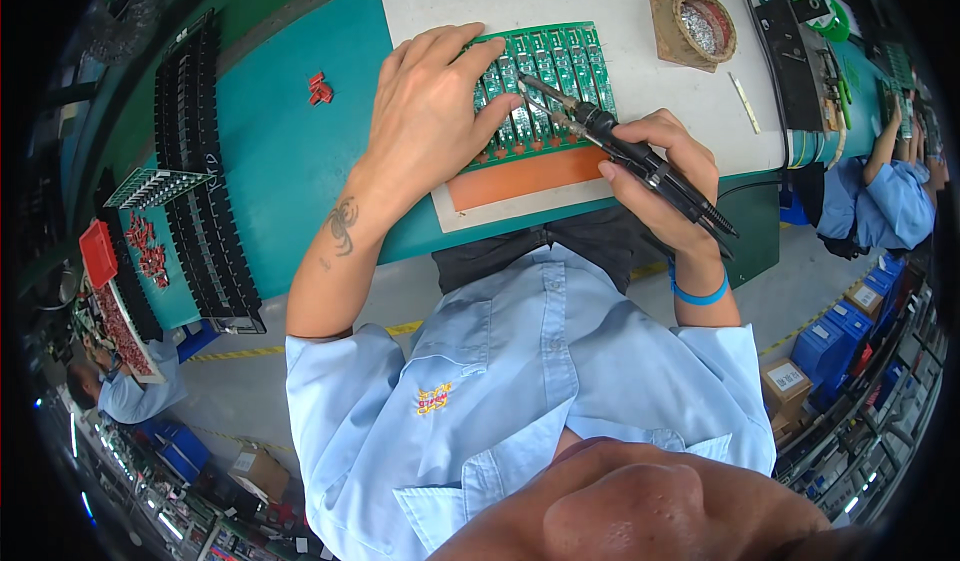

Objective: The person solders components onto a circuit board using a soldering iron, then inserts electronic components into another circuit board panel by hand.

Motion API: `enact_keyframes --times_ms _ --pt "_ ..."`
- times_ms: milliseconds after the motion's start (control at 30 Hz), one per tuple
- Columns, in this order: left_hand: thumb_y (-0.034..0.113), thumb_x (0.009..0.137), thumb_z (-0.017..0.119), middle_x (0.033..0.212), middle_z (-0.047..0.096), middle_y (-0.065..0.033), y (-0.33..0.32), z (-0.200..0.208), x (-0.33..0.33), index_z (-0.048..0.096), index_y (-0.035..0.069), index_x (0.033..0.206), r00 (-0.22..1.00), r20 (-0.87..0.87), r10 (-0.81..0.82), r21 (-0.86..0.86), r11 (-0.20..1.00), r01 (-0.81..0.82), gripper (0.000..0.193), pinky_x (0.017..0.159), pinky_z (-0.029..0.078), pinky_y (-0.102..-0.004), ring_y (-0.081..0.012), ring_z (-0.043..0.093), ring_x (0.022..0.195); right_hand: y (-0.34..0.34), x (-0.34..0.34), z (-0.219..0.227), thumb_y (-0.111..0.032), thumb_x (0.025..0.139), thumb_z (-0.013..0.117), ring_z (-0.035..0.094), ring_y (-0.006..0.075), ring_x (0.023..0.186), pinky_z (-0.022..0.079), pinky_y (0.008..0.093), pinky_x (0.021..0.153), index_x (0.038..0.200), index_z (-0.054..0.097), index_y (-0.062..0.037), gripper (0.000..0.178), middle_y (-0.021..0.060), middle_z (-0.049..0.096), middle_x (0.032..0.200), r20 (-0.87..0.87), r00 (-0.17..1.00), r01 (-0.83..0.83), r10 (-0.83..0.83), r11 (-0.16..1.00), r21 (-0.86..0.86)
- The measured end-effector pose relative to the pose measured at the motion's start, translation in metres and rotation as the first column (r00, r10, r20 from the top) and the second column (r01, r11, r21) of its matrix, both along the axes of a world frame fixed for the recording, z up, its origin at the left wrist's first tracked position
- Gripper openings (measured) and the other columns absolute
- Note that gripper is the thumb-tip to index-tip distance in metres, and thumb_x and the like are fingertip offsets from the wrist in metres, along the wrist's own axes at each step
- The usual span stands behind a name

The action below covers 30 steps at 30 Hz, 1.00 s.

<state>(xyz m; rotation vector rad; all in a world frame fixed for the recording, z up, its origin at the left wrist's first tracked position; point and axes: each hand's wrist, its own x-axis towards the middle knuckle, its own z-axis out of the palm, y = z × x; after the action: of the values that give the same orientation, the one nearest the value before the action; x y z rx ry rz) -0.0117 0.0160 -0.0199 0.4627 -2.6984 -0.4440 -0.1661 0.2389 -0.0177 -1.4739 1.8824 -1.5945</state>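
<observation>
A green circuit board panel (pixel 560 71), made up of several narrow strips of small parts, lies on an orange and pale mat (pixel 530 179) in front of me. My left hand (pixel 430 96) rests on the panel's left side with fingers stretched and apart, the thumb and forefinger on the strips. Closed around black soldering tweezers (pixel 645 161) is my right hand (pixel 668 171), to the right of the panel. The two slim tips point up and left over the middle strips; whether they touch the board I cannot tell.
A round solder-tip cleaning pot (pixel 703 26) stands at the back right near a green solder reel (pixel 820 11). Small red parts (pixel 320 88) lie on the teal bench at left. Beyond are black slotted racks (pixel 195 161) and a red tray (pixel 97 253). Co-workers (pixel 880 196) sit at both sides.
</observation>
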Motion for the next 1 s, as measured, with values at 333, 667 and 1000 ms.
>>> enact_keyframes --times_ms 333,667,1000 --pt "0.024 0.083 0.086 0.135 0.071 -0.0119 -0.001 0.001 0.002 0.076 0.006 0.124 1.0 0.001 -0.002 -0.01 1.0 0.002 0.046 0.113 0.046 -0.0488 -0.0302 0.064 0.128 0.005 -0.002 0.002 0.003 0.074 0.082 0.061 0.0186 0.076 0.049 0.0285 0.07 0.109 0.073 0.0003 0.036 0.0105 0.074 0.091 0.031 0.999 -0.014 0.016 0.996 -0.086" --pt "0.022 0.082 0.087 0.134 0.071 -0.0109 -0.007 0.01 0.01 0.076 0.005 0.124 0.999 0.048 0.002 -0.001 1.0 -0.002 0.046 0.114 0.045 -0.0474 -0.0297 0.065 0.127 -0.004 0.003 -0.005 0.003 0.075 0.083 0.059 0.0174 0.073 0.048 0.0273 0.068 0.109 0.074 -0.0002 0.036 0.01 0.074 0.091 0.034 0.999 -0.038 0.038 0.999 -0.018" --pt "0.021 0.082 0.087 0.134 0.072 -0.0104 -0.006 0.008 0.01 0.077 0.006 0.124 0.998 0.059 0.029 0.002 1.0 -0.03 0.045 0.113 0.046 -0.0477 -0.0298 0.065 0.126 -0.009 0.004 -0.002 0.003 0.075 0.083 0.058 0.0169 0.074 0.047 0.0271 0.068 0.108 0.075 -0.0003 0.034 0.0089 0.074 0.089 0.014 0.999 -0.048 0.048 0.999 0.014"
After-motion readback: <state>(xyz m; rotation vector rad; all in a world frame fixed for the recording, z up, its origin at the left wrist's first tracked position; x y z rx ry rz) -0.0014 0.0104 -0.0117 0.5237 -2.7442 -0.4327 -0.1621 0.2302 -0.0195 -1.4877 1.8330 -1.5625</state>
